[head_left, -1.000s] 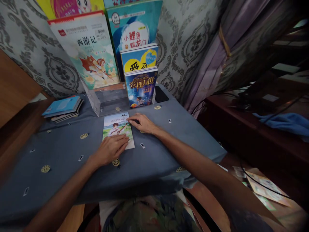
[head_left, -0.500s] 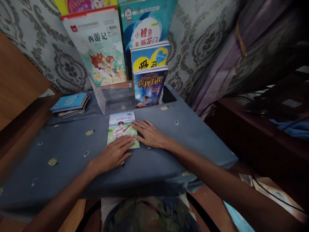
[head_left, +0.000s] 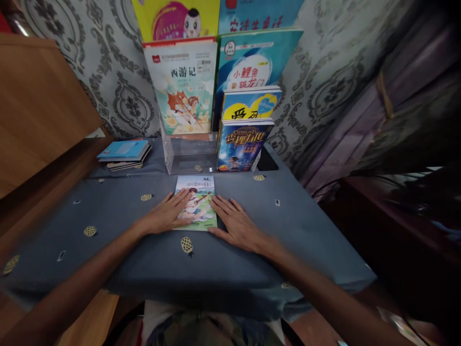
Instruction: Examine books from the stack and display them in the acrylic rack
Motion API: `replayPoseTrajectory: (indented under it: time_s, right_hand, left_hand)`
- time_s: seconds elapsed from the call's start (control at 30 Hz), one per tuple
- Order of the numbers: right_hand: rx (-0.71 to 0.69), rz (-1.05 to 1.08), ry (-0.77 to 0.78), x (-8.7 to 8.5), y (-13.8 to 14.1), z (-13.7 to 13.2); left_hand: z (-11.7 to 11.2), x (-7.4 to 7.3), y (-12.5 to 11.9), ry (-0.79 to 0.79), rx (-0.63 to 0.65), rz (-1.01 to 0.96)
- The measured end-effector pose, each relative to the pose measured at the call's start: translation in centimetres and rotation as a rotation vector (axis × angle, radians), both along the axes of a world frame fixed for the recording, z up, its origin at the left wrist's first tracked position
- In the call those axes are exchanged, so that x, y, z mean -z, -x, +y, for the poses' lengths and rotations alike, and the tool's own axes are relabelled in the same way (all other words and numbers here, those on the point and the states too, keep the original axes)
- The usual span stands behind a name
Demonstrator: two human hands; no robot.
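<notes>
The booklet (head_left: pixel 200 217) lies on the table (head_left: pixel 230 269) before the rack (head_left: pixel 185 162), right of stacked books (head_left: pixel 124 153).

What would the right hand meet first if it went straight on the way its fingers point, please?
Most likely the guitar-player paperback: the right hand lies at its right edge, with the fingers angled across the cover, though whether they press on it or only border it is hard to tell.
</notes>
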State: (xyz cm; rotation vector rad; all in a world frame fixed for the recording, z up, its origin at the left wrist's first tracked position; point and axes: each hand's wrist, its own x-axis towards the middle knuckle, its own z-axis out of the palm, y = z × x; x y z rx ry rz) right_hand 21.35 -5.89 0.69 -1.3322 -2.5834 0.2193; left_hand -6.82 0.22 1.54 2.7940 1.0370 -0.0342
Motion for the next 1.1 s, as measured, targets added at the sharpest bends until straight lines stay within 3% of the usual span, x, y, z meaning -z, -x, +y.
replayPoseTrajectory:
  time_s: [0.17, 0.3, 0.43, 0.57, 0.7, 0.8, 0.97, 1.1]
  right_hand:
    - [-0.016, -0.066, 0.058, -2.0, 1.1, 0.2]
    - [-0.029, -0.069, 0.070, -2.2, 4.8, 2.0]
    - [0.191, -0.038, 0.032, -1.0, 8.0, 5.8]
    - [0.399, -0.038, 0.034, -0.5, 7.9, 8.1]
    - [0.450, -0.075, 0.006, 0.0, 6.6, 6.8]
    - [0.413, -0.087, -0.040, 0.9, 6.1, 4.9]
    - [0.314, -0.075, -0.060, 1.9, 5.9, 3.5]
    - [0.310, -0.044, -0.064, 2.5, 5.5, 3.9]
  left_hand:
    - [5.1, 0.5, -1.1, 0.064, -0.096, -0.033]
    - [6.7, 1.6, -2.4, 0.004, -0.195, -0.100]
    - [6.7, 2.5, -2.9, -0.062, -0.244, -0.165]
    - [6.0, 2.9, -3.2, -0.161, -0.326, -0.214]
    - [4.9, 3.1, -3.8, -0.266, -0.510, -0.267]
    - [4.2, 3.5, -4.1, -0.271, -0.550, -0.344]
    - [4.6, 4.1, -4.0, -0.029, -0.540, -0.676]
    - [5.7, 3.1, -3.3, 0.332, -0.700, -1.152]
